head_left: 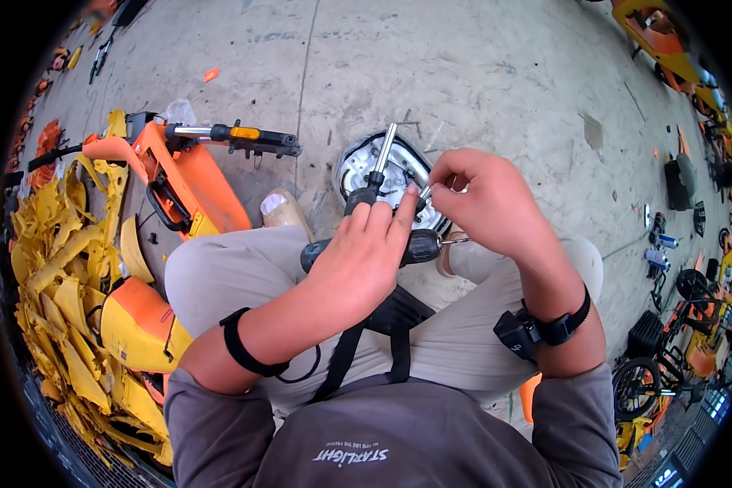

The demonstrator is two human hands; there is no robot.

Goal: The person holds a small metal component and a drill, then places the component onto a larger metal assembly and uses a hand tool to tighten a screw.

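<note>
While a drill sits under left grip, bit rightward

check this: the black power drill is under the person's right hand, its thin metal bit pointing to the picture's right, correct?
Not quite: the head view shows the black power drill under the person's left hand, not the right hand. Its thin metal bit does point right.

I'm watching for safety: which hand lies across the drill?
The left hand, laid over the middle of the black drill; the right hand is clear of it, its fingers curled.
</note>
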